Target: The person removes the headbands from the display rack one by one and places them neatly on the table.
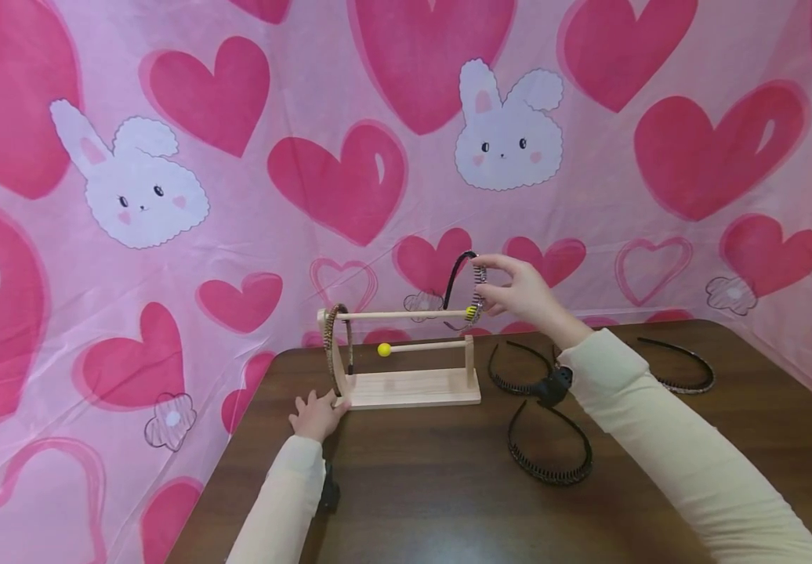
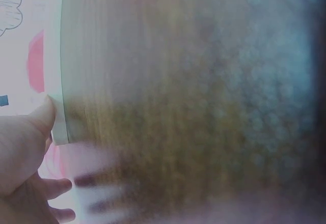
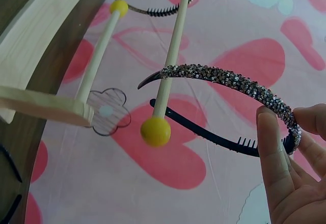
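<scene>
A wooden stand (image 1: 413, 390) has two rods tipped with yellow balls. In the head view, one headband (image 1: 330, 345) hangs at the left end of the upper rod (image 1: 406, 315). My right hand (image 1: 526, 298) pinches a glittery toothed headband (image 3: 229, 79) between thumb and fingers at that rod's free end. Seen from the right wrist, the rod appears to run between the headband's two arms, near the yellow ball (image 3: 155, 131). My left hand (image 1: 317, 417) lies at the base's front left corner, fingers spread; its thumb (image 2: 45, 113) touches the wood, with one finger partly hidden.
On the brown table (image 1: 420, 486), several headbands lie right of the stand, including one in front (image 1: 550, 470) and one farther right (image 1: 688, 384). A lower rod (image 1: 427, 346) points left. A pink heart-patterned cloth (image 1: 349, 94) hangs behind.
</scene>
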A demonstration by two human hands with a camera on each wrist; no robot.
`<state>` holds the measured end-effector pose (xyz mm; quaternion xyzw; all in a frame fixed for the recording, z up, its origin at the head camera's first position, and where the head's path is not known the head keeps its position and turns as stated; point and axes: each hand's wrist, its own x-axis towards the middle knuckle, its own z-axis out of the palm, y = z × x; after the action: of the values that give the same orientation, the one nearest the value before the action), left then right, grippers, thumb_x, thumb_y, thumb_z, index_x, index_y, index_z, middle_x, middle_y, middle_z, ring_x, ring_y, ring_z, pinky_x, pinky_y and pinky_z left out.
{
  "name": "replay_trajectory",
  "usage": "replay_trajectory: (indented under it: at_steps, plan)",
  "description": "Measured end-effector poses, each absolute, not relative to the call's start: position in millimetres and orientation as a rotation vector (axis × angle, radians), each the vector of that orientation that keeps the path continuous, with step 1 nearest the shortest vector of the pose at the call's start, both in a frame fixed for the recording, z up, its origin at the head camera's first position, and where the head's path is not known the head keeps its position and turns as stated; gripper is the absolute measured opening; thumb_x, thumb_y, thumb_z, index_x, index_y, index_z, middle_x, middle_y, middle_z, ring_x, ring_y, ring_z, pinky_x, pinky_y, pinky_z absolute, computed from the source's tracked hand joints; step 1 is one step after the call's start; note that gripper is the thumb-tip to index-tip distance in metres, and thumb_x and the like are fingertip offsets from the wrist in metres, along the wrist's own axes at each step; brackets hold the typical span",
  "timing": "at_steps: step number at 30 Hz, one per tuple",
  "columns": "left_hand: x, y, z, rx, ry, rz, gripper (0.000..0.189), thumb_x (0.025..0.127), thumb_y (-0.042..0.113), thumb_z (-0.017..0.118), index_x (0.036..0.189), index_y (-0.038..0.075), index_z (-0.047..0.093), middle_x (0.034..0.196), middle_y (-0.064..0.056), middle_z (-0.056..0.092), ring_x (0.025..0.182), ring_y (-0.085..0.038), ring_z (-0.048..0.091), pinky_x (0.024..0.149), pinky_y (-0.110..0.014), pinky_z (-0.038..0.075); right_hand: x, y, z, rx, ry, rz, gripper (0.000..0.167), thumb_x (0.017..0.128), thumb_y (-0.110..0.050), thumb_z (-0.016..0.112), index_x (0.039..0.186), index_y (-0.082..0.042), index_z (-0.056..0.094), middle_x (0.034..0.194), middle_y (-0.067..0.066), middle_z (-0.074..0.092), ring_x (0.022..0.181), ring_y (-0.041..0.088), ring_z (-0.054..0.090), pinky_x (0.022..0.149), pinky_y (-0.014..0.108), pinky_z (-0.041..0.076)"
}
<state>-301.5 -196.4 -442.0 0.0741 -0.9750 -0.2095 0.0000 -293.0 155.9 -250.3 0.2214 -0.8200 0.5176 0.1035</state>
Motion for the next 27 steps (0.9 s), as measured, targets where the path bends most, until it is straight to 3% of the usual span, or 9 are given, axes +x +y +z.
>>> replay_trajectory:
  at_steps: [8, 12, 16, 22, 27]
  plan:
    - [-301, -196, -441, 0.225, -3.063, -0.648, 0.055, 0.093, 0.039, 0.051, 0.136, 0.005, 0.045, 0.139, -0.034, 0.025, 0.128, -0.055, 0.009, 0.094, -0.068, 0.015, -289, 177, -253, 0.613, -2.437, 1.520, 0.049, 0.088, -0.008, 0.061, 0.134, -0.005, 0.044, 0.131, 0.017, 0.043, 0.073, 0.033, 0.065, 0.063, 0.034, 0.053]
    - [-300, -196, -441, 0.224, -3.060, -0.656, 0.055, 0.093, 0.039, 0.051, 0.136, 0.005, 0.044, 0.139, -0.034, 0.025, 0.128, -0.055, 0.009, 0.094, -0.068, 0.015, -286, 187, -255, 0.582, -2.445, 1.513, 0.050, 0.088, -0.010, 0.061, 0.135, -0.005, 0.043, 0.130, 0.019, 0.045, 0.071, 0.027, 0.066, 0.063, 0.035, 0.053]
    - [-300, -195, -441, 0.223, -3.055, -0.659, 0.055, 0.093, 0.038, 0.052, 0.136, 0.005, 0.044, 0.139, -0.034, 0.026, 0.127, -0.055, 0.010, 0.094, -0.068, 0.015, -281, 196, -256, 0.545, -2.447, 1.503, 0.050, 0.089, -0.011, 0.061, 0.135, -0.006, 0.044, 0.119, 0.022, 0.052, 0.067, 0.022, 0.066, 0.064, 0.037, 0.053]
    - [-300, -195, -441, 0.232, -3.059, -0.662, 0.055, 0.093, 0.038, 0.051, 0.136, 0.005, 0.044, 0.139, -0.033, 0.026, 0.128, -0.055, 0.009, 0.094, -0.068, 0.014, -277, 214, -262, 0.544, -2.440, 1.506, 0.049, 0.089, -0.010, 0.060, 0.135, -0.003, 0.042, 0.096, 0.027, 0.060, 0.065, 0.026, 0.065, 0.063, 0.039, 0.053]
    - [-300, -196, -441, 0.225, -3.055, -0.658, 0.055, 0.093, 0.038, 0.051, 0.136, 0.005, 0.044, 0.139, -0.033, 0.026, 0.127, -0.055, 0.009, 0.094, -0.068, 0.015, -273, 229, -267, 0.538, -2.452, 1.535, 0.049, 0.090, -0.010, 0.059, 0.135, -0.002, 0.041, 0.120, 0.026, 0.048, 0.067, 0.021, 0.065, 0.061, 0.034, 0.053]
